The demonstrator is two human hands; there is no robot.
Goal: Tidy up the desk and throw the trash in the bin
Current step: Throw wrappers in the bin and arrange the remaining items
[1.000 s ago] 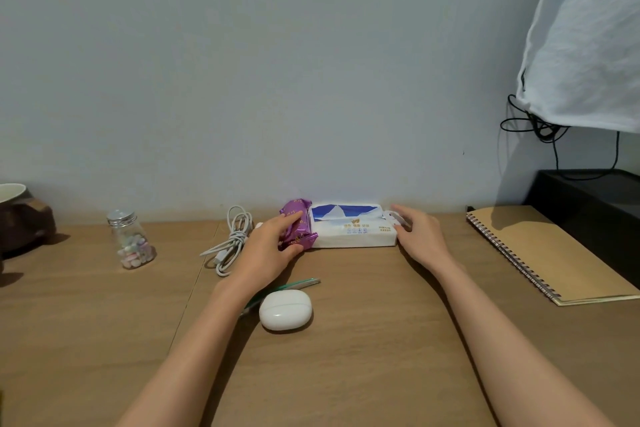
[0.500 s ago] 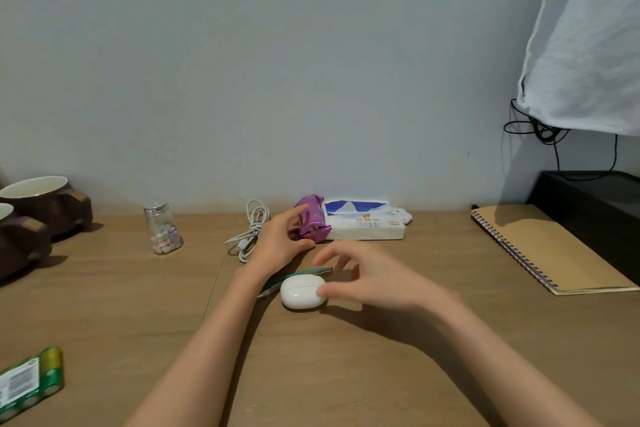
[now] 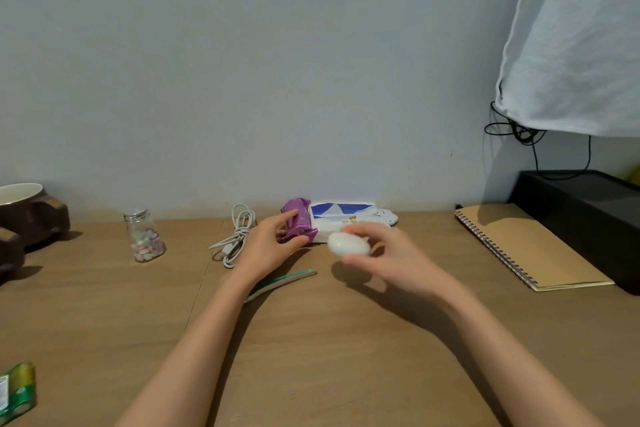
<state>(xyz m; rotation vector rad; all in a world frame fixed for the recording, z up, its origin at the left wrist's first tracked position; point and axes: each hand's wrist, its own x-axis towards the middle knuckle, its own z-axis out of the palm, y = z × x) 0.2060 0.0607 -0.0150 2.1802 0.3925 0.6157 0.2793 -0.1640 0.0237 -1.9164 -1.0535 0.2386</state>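
My left hand (image 3: 268, 246) pinches a crumpled purple wrapper (image 3: 298, 224) at the back of the wooden desk (image 3: 329, 340), beside a white and blue tissue pack (image 3: 341, 215). Lifted a little above the desk, my right hand (image 3: 384, 255) grips a smooth white oval case (image 3: 348, 243). Its shadow falls on the wood below. A thin green stick (image 3: 282, 281) lies flat under my left wrist, partly hidden by it.
A coiled white cable (image 3: 237, 236) and a small glass jar of pastel candies (image 3: 143, 236) stand left of my hands. Brown mugs (image 3: 33, 213) are at far left, green batteries (image 3: 17, 392) at the near left. A spiral notebook (image 3: 530, 246) and black box (image 3: 588, 215) lie right.
My right hand left the tissue pack, came down on the white case and has now lifted it off the desk. My left hand stays on the purple wrapper.
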